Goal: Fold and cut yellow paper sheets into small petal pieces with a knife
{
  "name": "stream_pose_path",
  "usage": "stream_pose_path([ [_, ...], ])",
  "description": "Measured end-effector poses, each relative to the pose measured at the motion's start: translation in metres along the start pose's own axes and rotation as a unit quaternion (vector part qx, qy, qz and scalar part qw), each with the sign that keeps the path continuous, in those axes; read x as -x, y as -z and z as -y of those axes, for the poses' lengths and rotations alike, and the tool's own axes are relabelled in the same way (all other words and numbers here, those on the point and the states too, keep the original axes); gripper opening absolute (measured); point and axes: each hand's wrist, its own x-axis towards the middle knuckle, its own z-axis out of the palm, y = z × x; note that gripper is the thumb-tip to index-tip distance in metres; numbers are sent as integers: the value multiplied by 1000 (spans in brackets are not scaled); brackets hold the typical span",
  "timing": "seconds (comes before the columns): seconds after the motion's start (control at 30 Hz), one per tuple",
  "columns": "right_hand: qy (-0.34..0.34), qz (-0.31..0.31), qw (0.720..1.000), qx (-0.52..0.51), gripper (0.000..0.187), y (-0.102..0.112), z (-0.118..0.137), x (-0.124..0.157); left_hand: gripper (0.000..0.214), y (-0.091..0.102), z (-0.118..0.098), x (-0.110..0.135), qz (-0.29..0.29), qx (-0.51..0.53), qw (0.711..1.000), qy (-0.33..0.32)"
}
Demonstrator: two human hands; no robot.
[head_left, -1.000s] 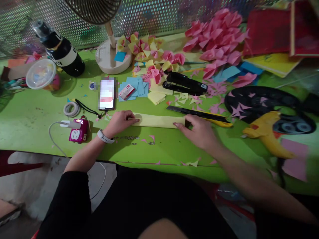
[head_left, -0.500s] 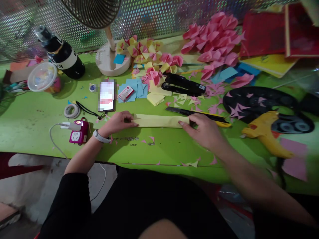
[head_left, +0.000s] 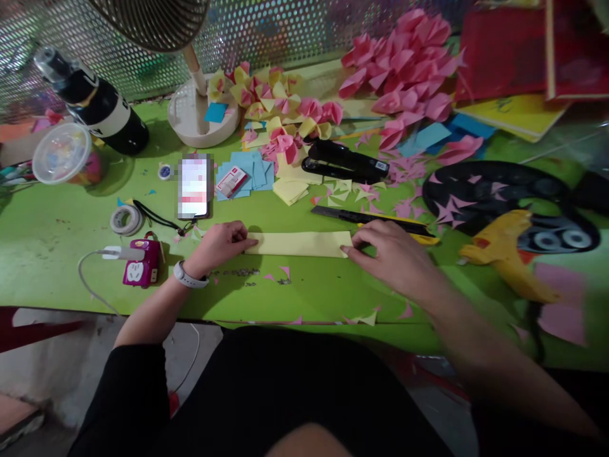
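**Both ends of the strip held down**

The yellow paper strip (head_left: pixel 299 244) lies flat on the green table (head_left: pixel 57 235), just on your side of the black stapler (head_left: pixel 345 166) and running crosswise below it. The black-and-yellow cutter (head_left: pixel 380 221) sits between the stapler and the strip's right end.

Your left hand (head_left: pixel 219 244) is loosely curled, its fingertips bunched together on the strip's left end. Your right hand (head_left: pixel 392 257) rests with its fingers close together, their tips on the right end's near corner. Whether either thumb is tucked under the paper cannot be told.

To do this well, I would keep an even, light downward pressure at both ends so the strip stays taut and straight. Hold your fingertips at the very ends, leaving the middle bare. Keep the right wrist low and off the cutter.

Compared with a second ago, the strip has come slightly toward you, away from the stapler, and a wider gap of green shows between it and the cutter. Your right hand has drawn back off the cutter with it. The left hand has kept its grip on the same end.
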Motion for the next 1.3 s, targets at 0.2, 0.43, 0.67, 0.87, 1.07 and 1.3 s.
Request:
stream_pose_path([
  [0.2, -1, 11, 1000, -10, 39, 2, -2, 0, 29, 2, 4, -1, 7, 5, 1000, 6],
  [0.43, 2, -46, 994, -103, 37, 21, 11, 1, 19, 14, -3, 2, -42, 34, 984, -171],
  [0.67, 192, 62, 975, -91, 34, 15, 18, 1, 15, 13, -4, 8, 28, -109, 949, -296],
  [0.87, 215, 63, 975, -8, 43, 2, 18, 5, 30, -10, -4, 14, -3, -225, 921, -318],
  [1.07, 240, 26, 970, 6, 28, -4, 18, 3, 25, -28, -6, 14, -45, -262, 900, -345],
  [1.3, 252, 14, 968, -14, 22, -2, 17, 3, 27, -25, -8, 19, -35, -267, 909, -316],
])
